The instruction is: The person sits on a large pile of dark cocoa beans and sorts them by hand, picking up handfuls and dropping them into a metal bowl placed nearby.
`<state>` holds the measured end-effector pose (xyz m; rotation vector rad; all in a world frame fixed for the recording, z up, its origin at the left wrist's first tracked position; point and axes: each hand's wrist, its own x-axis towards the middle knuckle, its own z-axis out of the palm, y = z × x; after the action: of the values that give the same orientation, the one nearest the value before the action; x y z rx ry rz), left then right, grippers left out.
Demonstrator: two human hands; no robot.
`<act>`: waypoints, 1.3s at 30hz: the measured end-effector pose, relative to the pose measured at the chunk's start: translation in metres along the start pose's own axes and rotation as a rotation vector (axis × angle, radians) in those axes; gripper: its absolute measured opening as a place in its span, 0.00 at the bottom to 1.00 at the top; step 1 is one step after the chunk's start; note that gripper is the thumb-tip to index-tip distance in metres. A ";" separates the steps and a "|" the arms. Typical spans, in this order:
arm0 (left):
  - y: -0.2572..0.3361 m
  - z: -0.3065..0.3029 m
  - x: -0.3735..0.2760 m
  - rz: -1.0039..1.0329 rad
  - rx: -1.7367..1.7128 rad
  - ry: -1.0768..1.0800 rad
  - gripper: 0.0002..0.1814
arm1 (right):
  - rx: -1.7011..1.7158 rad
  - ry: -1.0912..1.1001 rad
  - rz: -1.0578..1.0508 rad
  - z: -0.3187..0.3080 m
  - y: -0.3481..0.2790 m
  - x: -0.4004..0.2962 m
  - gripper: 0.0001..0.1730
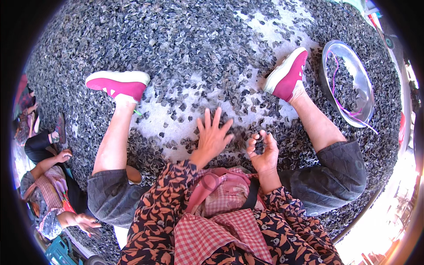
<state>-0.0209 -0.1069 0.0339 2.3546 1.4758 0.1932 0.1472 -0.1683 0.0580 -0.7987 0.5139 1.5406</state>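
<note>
Dark, curled dried pieces, perhaps wood ear fungus point(198, 36), lie spread thickly over a pale ground sheet point(159, 122). Between my legs my left hand point(213, 137) reaches over them, palm down, its fingers spread and nothing held. To its right my right hand point(264, 150) is turned palm up with curled fingers; dark pieces show by the fingertips, and whether it holds any I cannot tell.
A metal basin point(364, 82) with pink string and dark pieces in it is at the right. My pink shoes point(122, 82) rest among the pieces. Other people point(49, 198) sit at the left, near a teal plastic stool or chair point(59, 250).
</note>
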 end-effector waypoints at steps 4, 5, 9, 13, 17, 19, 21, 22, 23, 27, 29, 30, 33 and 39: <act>-0.006 -0.002 0.014 0.002 -0.102 0.153 0.23 | -0.013 0.003 -0.032 -0.001 -0.002 0.004 0.11; -0.003 -0.003 0.029 -0.021 -0.088 0.229 0.23 | -0.013 0.018 -0.036 0.001 -0.003 0.003 0.11; 0.017 0.029 0.070 -0.020 0.094 0.101 0.26 | -0.022 0.004 -0.060 0.009 -0.006 -0.003 0.12; 0.059 0.034 0.047 0.344 -0.143 -0.094 0.25 | -0.013 -0.070 -0.137 0.015 -0.027 -0.017 0.11; 0.024 -0.002 0.126 0.120 0.178 0.310 0.24 | -0.053 -0.029 -0.194 0.024 -0.028 -0.022 0.11; -0.013 -0.028 0.169 -0.085 0.164 0.340 0.29 | -0.008 -0.055 -0.127 0.014 -0.024 -0.016 0.11; -0.050 -0.035 0.179 -0.251 0.155 0.102 0.36 | -0.067 -0.005 -0.121 0.013 -0.021 -0.010 0.11; -0.054 -0.030 0.173 -0.185 0.175 0.123 0.37 | -0.081 0.019 -0.127 0.011 -0.022 -0.007 0.11; -0.056 -0.022 0.161 -0.121 0.196 0.145 0.39 | -0.095 0.044 -0.131 0.010 -0.023 -0.006 0.11; -0.072 -0.003 0.095 -0.119 0.180 0.129 0.41 | -0.138 0.021 -0.157 0.014 -0.014 -0.007 0.11; -0.067 0.002 0.068 -0.143 0.201 0.125 0.40 | -0.124 0.066 -0.130 0.014 -0.013 -0.005 0.11; -0.066 0.001 0.058 -0.184 0.182 0.109 0.39 | -0.117 0.058 -0.120 0.015 -0.012 -0.005 0.11; -0.063 -0.002 0.047 -0.183 0.160 0.306 0.28 | -0.106 0.042 -0.112 0.014 -0.011 -0.003 0.11; -0.025 -0.022 0.134 -0.208 0.001 0.413 0.20 | -0.165 0.078 -0.104 0.011 -0.009 -0.002 0.11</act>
<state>0.0117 0.0269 0.0355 2.2296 1.8921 0.6555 0.1536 -0.1607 0.0682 -1.0000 0.3986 1.4727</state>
